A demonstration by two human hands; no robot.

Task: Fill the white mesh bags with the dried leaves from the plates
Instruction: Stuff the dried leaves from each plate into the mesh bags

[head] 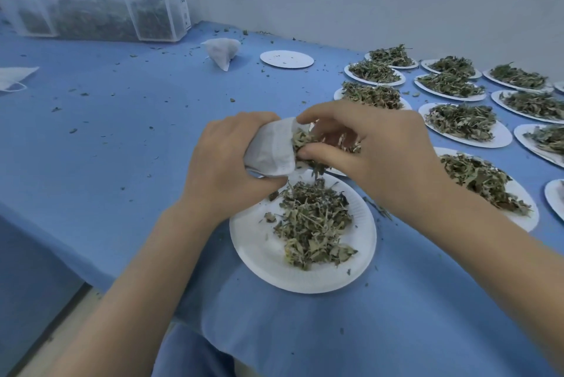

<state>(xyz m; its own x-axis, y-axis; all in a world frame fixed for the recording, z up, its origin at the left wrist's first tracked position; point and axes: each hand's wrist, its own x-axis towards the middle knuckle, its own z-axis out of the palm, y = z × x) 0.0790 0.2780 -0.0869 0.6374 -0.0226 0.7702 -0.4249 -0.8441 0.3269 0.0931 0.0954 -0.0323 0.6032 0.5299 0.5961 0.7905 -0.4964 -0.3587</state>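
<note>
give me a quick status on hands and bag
Left hand grips mesh bag open. Right hand pinches leaves into it. Plate below half full. Nothing blocking.

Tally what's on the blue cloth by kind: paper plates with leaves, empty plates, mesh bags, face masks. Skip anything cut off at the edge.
White paper plates heaped with dried leaves: 11
Empty white paper plate: 1
White mesh bags: 2, one of them held
White face mask: 1
Total: 15
</note>
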